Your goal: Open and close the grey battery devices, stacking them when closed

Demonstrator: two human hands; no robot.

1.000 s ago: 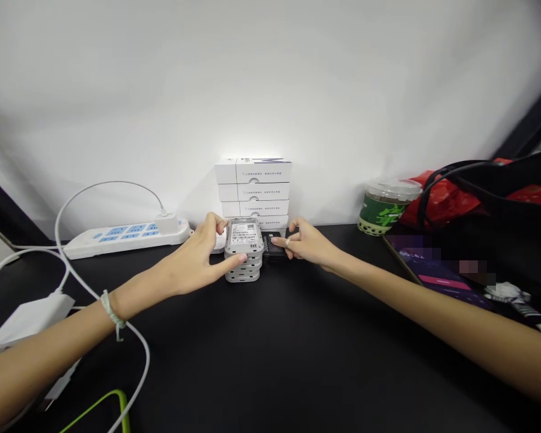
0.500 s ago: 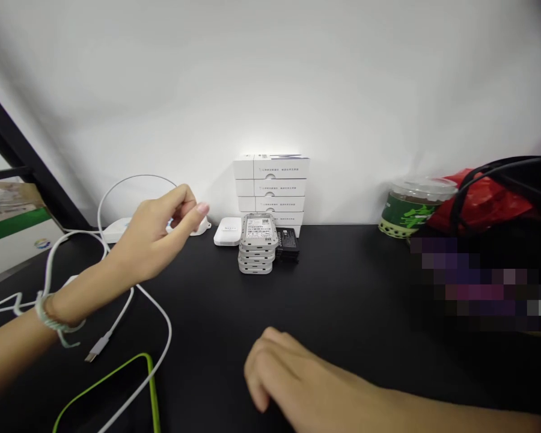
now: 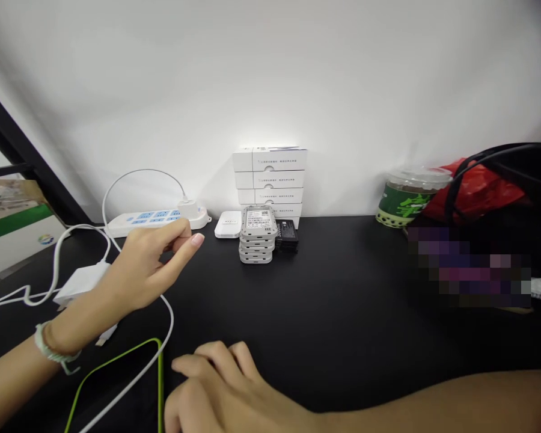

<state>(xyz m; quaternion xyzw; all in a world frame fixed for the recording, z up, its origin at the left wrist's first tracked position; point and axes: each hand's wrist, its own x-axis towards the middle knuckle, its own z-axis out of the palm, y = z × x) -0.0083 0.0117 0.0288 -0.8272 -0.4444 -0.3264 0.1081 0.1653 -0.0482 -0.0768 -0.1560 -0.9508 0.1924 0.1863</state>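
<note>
Holding nothing, a person's left hand (image 3: 146, 264) hovers over a black desk (image 3: 342, 300), fingers loosely parted, near a stack of grey-and-white pocket devices (image 3: 256, 234) — flat, light-looking plastic, probably slick, best pinched by the top unit's long edges. The right hand (image 3: 216, 391) rests low, fingers gently curled around nothing, beside a green-edged tablet (image 3: 117, 391); a black battery pack (image 3: 287, 236) touches the stack.
</note>
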